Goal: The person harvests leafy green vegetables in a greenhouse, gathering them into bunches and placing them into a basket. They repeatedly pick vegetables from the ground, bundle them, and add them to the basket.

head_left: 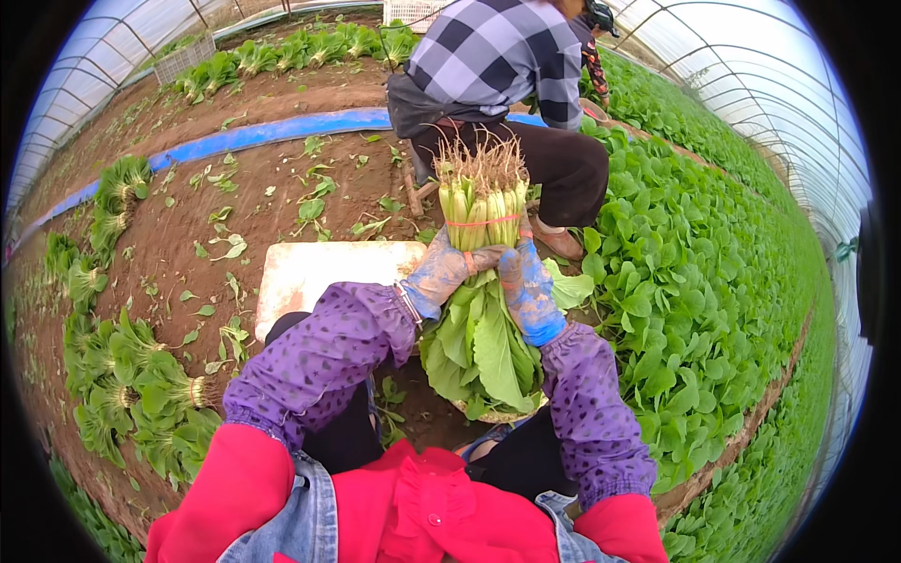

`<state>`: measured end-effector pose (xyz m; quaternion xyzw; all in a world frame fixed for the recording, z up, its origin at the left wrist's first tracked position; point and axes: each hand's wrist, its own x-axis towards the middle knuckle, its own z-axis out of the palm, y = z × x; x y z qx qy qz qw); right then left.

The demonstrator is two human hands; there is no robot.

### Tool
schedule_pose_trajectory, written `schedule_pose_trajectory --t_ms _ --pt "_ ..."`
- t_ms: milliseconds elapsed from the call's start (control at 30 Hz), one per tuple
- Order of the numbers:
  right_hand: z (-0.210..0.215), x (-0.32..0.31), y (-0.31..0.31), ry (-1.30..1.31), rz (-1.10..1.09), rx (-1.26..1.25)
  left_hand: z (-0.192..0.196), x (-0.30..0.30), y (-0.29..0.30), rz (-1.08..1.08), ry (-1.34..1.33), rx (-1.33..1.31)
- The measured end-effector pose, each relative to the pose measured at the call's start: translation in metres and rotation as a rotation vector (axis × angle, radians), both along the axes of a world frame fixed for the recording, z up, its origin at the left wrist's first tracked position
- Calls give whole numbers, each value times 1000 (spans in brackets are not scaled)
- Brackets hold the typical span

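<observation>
Green leafy bunch (481, 305), roots (481, 161) upward
It is clasped between the left hand (439, 274) and right hand (528, 289), both curled round.

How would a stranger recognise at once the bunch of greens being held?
Start from the person in the checked shirt, top centre. Just below in the picture, the left hand and right hand hold the bunch of greens, roots up. Unlike the bunches lying on the soil at left, it is held up.

Blue strip (263, 136), white crate (413, 11), greenhouse roof (760, 47)
</observation>
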<state>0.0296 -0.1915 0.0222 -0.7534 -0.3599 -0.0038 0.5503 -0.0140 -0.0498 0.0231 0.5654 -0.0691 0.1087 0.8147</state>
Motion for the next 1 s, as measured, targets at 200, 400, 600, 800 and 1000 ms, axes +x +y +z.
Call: schedule_pose_trajectory --t_ms 200,400,600,800,1000 --pt "53 23 4 185 176 259 6 9 37 58 -52 -120" --pt "82 19 0 86 43 334 53 -54 168 531 -442 2" --pt "44 20 5 161 140 80 78 -233 291 786 -199 434" --pt "32 26 8 219 189 23 38 -350 296 804 465 1389" --pt "21 6 19 173 248 -188 -133 -351 275 48 790 1808"
